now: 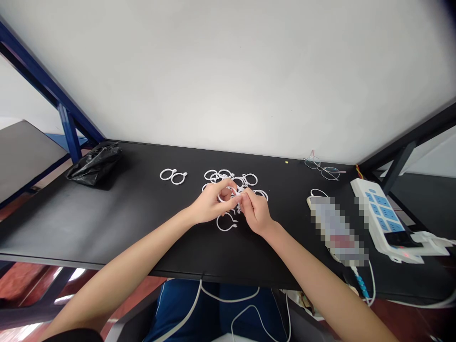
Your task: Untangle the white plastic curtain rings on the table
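Observation:
Between both my hands is a white plastic ring (220,198). My left hand (206,204) holds it from the left, thumb below and fingers curled above. My right hand (258,214) pinches its right side, where the fingertips hide the ring's ends. Just below lies an open ring (218,226), its two clasp ends apart. Behind my hands sits a loose pile of similar white rings (252,184), partly covered by my fingers. Off to the left, two rings (172,180) lie side by side and look closed.
On the black table (149,228), a crumpled black plastic bag (95,164) lies at far left. Glasses (320,168) rest near the wall at right. A phone (337,230) on a charging cable (361,285) lies beside a white power strip (383,213).

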`<move>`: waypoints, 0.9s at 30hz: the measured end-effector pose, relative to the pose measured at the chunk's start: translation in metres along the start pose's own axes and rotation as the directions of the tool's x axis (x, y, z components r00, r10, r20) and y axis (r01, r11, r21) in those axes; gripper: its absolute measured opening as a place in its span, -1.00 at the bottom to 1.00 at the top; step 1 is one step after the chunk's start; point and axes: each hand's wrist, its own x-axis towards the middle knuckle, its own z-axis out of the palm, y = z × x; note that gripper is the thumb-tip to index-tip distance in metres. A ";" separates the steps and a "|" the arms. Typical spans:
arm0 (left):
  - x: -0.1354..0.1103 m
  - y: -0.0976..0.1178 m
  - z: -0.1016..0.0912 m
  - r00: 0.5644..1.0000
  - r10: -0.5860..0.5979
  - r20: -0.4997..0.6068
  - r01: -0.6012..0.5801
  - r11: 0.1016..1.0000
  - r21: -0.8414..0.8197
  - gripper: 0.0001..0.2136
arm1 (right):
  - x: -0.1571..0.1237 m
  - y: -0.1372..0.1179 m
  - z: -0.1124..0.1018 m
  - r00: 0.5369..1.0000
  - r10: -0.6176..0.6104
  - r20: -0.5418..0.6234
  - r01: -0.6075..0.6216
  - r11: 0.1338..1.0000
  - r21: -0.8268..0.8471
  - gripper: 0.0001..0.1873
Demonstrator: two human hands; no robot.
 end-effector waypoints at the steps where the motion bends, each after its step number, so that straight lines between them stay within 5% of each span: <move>1: 0.000 0.000 0.000 1.000 0.001 -0.001 -0.001 1.000 0.001 -0.82 | 0.000 0.000 0.000 1.000 0.000 0.000 0.000 1.000 0.002 -0.70; 8: 0.000 0.000 0.000 1.000 -0.002 0.008 0.002 1.000 0.019 -0.80 | 0.002 -0.002 0.000 1.000 0.012 0.005 -0.012 0.999 0.030 -0.69; 17: 0.007 -0.002 -0.014 0.991 0.078 -0.112 -0.039 0.950 0.310 -0.77 | -0.003 0.004 0.005 0.999 0.036 0.001 -0.036 0.994 0.101 -0.79; 23: 0.013 -0.021 -0.038 0.967 0.079 -0.242 0.101 0.754 0.649 -0.70 | -0.002 0.003 0.004 0.999 0.036 -0.001 -0.036 0.996 0.082 -0.80; 27: 0.014 -0.034 -0.057 0.917 0.052 -0.395 0.276 0.631 0.725 -0.72 | -0.001 0.000 0.003 1.000 0.010 0.012 -0.011 0.998 0.060 -0.79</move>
